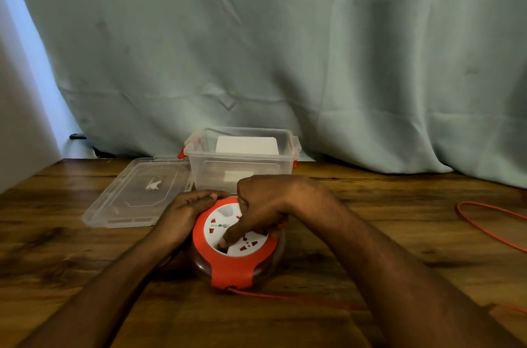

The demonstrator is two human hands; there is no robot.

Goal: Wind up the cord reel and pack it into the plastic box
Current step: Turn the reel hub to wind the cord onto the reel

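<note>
A round cord reel (232,263) with an orange frame and a white socket face lies flat on the wooden table. My left hand (185,212) holds its left rim, fingers curved over the far edge. My right hand (263,205) is over the white face, index finger poked down into a recess in the disc, the other fingers curled. An orange cord (288,297) leaves the reel's near side and runs right across the table, with a loop (484,222) at the far right. Behind the reel stands the clear plastic box (199,168), lid off, with orange latches.
The clear lid (137,193) lies flat left of the box. A white object (246,145) shows through the box. A grey-green curtain (285,48) hangs right behind the table's far edge. A white wall (17,119) bounds the left side.
</note>
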